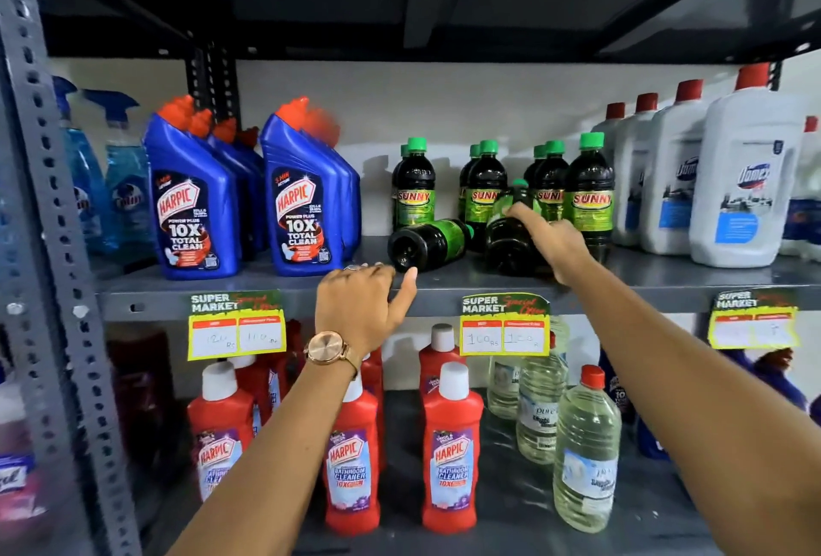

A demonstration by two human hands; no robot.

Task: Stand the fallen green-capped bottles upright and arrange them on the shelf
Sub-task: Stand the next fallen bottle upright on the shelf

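Note:
Several dark SUNNY bottles with green caps [591, 196] stand upright at the back of the grey middle shelf [266, 284]. One fallen bottle [426, 244] lies on its side, base toward me, cap pointing back right. A second bottle [506, 235] is tilted, cap up and back, and my right hand [555, 244] grips its side with the thumb on the label. My left hand [364, 307], with a watch on the wrist, hovers at the shelf edge just in front of the lying bottle's base, fingers curled loosely and holding nothing.
Blue Harpic bottles [195, 209] stand left of the green-capped group, white Domex bottles [746, 187] to the right. Blue spray bottles [124, 182] sit at far left by the perforated upright post [49, 209]. Red Harpic cleaners [451, 453] and clear bottles [582, 458] fill the lower shelf. Price tags [504, 324] hang from the edge.

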